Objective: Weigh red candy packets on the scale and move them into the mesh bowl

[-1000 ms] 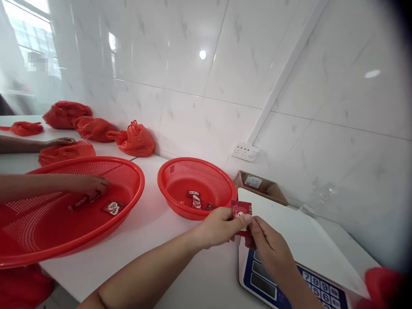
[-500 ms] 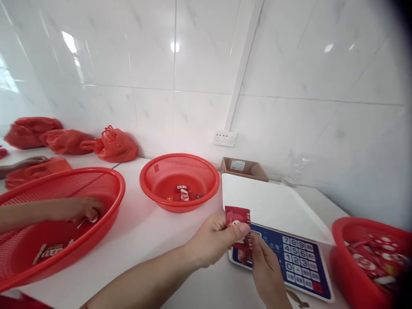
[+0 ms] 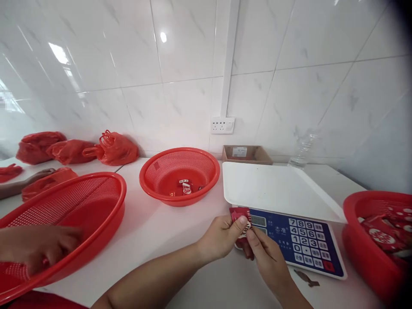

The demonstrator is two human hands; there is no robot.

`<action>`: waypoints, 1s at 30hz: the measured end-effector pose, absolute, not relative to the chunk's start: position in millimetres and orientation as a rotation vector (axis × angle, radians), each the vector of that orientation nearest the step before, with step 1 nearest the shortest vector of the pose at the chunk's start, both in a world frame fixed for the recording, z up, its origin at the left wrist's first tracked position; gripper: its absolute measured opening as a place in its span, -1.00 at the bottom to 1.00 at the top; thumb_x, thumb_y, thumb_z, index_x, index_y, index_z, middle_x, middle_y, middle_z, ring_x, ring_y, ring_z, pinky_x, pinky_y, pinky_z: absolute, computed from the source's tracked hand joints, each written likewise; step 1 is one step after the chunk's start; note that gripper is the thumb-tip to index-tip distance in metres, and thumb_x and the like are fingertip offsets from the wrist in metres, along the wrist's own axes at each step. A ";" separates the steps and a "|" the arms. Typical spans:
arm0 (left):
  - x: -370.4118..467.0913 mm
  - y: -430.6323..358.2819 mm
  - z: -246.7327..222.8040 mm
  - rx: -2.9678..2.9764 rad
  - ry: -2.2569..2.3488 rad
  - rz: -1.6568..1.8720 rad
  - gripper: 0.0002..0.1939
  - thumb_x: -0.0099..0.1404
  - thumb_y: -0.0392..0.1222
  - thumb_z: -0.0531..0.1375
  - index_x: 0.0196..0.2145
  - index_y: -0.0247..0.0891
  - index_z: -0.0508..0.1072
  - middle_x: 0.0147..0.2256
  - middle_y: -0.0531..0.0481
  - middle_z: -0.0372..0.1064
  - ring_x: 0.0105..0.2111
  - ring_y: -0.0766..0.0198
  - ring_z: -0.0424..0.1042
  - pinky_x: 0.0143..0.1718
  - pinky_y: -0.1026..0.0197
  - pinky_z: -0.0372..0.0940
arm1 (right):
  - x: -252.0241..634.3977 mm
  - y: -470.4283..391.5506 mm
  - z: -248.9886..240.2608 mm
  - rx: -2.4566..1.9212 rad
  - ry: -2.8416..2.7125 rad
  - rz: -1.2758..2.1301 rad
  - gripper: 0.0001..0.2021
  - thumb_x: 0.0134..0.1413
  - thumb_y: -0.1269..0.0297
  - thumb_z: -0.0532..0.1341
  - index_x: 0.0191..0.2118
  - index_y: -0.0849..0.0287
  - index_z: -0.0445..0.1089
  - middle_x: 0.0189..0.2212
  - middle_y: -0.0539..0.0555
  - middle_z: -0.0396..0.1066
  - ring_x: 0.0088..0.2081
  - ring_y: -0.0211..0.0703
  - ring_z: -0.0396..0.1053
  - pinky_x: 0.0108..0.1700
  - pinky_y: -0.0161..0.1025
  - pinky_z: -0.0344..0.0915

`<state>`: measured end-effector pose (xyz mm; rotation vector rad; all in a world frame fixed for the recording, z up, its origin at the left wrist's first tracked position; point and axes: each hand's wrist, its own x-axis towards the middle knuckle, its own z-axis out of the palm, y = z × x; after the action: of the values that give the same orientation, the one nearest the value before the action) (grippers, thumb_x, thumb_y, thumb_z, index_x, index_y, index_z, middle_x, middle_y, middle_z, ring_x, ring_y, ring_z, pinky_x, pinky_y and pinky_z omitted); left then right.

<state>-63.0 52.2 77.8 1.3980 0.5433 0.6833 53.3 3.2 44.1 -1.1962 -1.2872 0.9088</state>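
My left hand (image 3: 222, 236) pinches a small red candy packet (image 3: 240, 214) between thumb and fingers. My right hand (image 3: 265, 253) grips the same packet from the other side, the two thumbs close together on its front. Both hands are in front of the lower left corner of a digital scale (image 3: 280, 229), with its blue keypad panel and white weighing pan (image 3: 267, 184). Part of the packet's lower end is covered by my fingers.
Several small packets lie in the middle red basket (image 3: 146, 184). A co-worker's hand (image 3: 48, 246) is inside the left red basket (image 3: 120, 193). More packets fill the right basket (image 3: 349, 206). Red bags (image 3: 117, 148), a cardboard box (image 3: 264, 158) and a clear bottle (image 3: 302, 152) stand by the wall.
My view has shifted slightly. My thumbs have drawn closer together on the packet. The co-worker's hand has moved nearer the front of the left basket.
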 end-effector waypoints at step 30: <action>-63.7 47.7 72.7 1.537 0.582 0.709 -0.49 0.25 0.25 -0.06 -0.45 -0.30 0.26 -0.51 0.03 0.25 -0.50 0.36 0.25 -0.44 0.29 0.17 | 59.3 5.5 39.1 -1.208 -1.282 0.844 -0.60 0.07 -0.05 0.08 -0.56 0.17 0.30 -0.62 -0.01 0.26 -0.54 -0.25 0.20 -0.50 -0.31 0.19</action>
<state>-63.7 47.7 72.7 1.5373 0.5824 0.7094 59.3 5.5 39.1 -1.2079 -1.2821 0.8437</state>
